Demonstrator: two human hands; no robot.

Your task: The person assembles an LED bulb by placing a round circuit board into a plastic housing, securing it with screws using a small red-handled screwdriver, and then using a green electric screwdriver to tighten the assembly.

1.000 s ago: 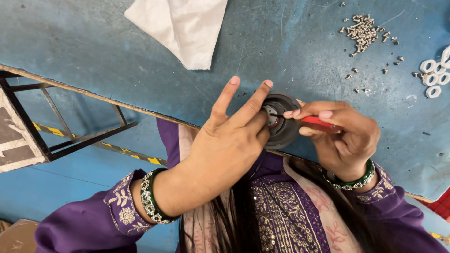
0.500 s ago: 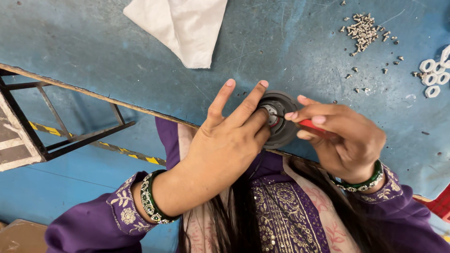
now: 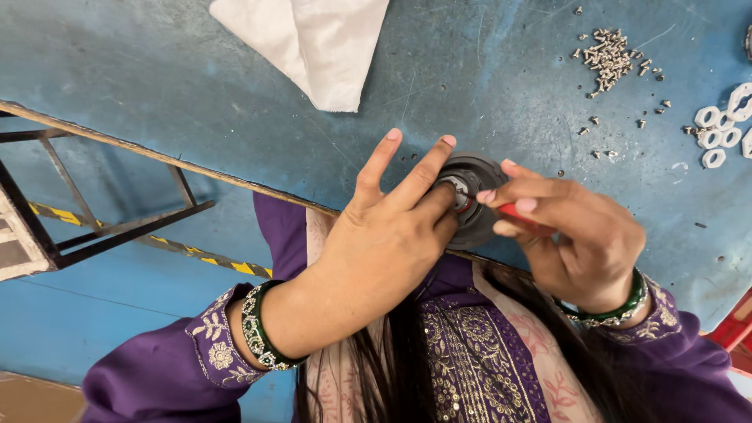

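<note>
Disc [image 3: 470, 200], dark and round, sits at the blue counter [image 3: 196, 86] edge, left hand [image 3: 384, 243] fingers clamped on it, right hand [image 3: 576, 231] fingers pinching a red tool [image 3: 515, 211] at its centre.

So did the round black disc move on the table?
No. The disc sits at the same spot by the table edge, no nearer the white cloth, with the left hand on it.
</note>
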